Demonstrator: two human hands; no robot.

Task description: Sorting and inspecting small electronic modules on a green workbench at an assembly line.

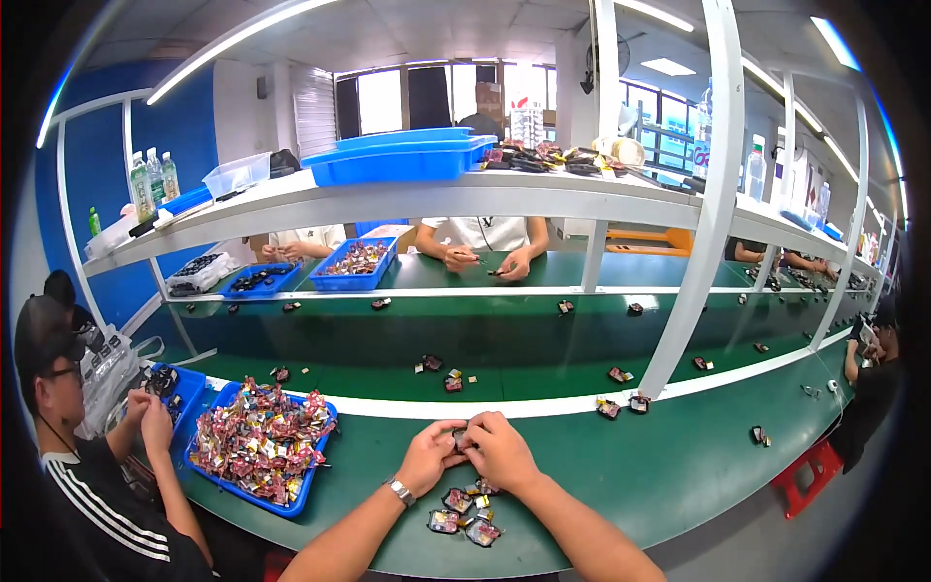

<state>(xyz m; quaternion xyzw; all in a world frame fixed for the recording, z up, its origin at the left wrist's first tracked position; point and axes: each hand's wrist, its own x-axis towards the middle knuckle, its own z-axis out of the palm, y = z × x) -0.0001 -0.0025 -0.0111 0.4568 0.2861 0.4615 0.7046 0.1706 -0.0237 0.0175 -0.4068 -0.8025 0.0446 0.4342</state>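
Over the green work surface, my left hand (433,456) and my right hand (497,452) meet, fingers closed on a small dark electronic part (459,439). Most of it is hidden by my fingers. Just below my hands lies a small pile of similar parts (444,522), black-edged with reddish boards and pale yellow pieces. To the left of my left hand stands a blue tray (328,448) heaped with loose reddish boards (257,441) that have yellow and silver bits.
A white upright post (703,223) and a raised shelf (417,206) stand beyond my hands. Scattered parts (453,380) lie on the green belt (543,339). A co-worker (87,456) sits at left beside another blue tray (189,393); others work opposite and at right.
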